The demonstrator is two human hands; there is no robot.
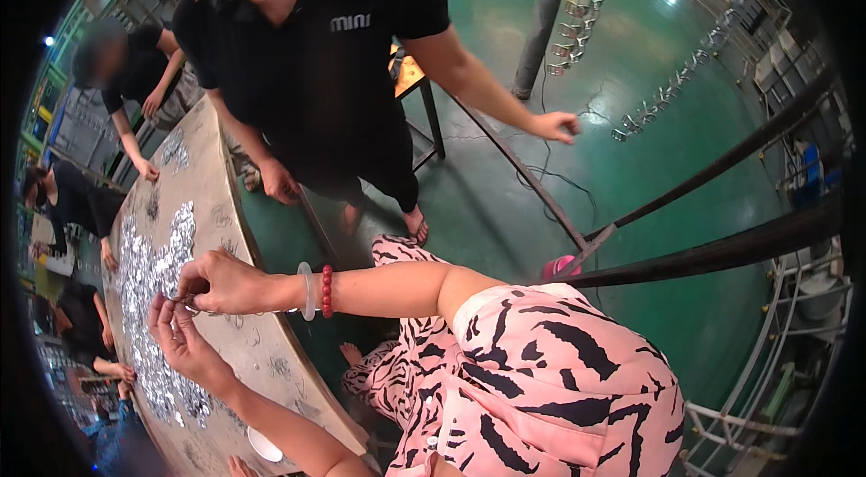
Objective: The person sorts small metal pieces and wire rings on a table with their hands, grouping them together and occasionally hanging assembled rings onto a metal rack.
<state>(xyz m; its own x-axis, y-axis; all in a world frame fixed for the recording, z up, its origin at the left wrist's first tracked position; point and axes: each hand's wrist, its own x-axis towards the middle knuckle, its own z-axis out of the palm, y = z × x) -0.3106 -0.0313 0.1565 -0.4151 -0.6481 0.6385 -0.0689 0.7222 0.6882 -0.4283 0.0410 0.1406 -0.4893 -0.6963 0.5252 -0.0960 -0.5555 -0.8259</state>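
My right hand (221, 283), with a pale bangle (308, 290) and a red bead bracelet (327, 290) at its wrist, reaches over the table (262, 355). Its thumb and fingers pinch together. Just below, my left hand (191, 351) is raised with its fingertips closed against those of the right. Between the fingertips sits something small, thin and dark, too small to name. Beneath and beyond both hands lies a wide spread of small shiny silver pieces (135, 270) on the tabletop.
A person in black (307, 89) stands close by at the table's edge. Several other people (68, 197) line its far side. A white round dish (264, 444) lies near the lower edge. Dark metal bars (704, 252) cross the right, above the green floor (649, 197); metal parts hang in strings (677, 85) beyond.
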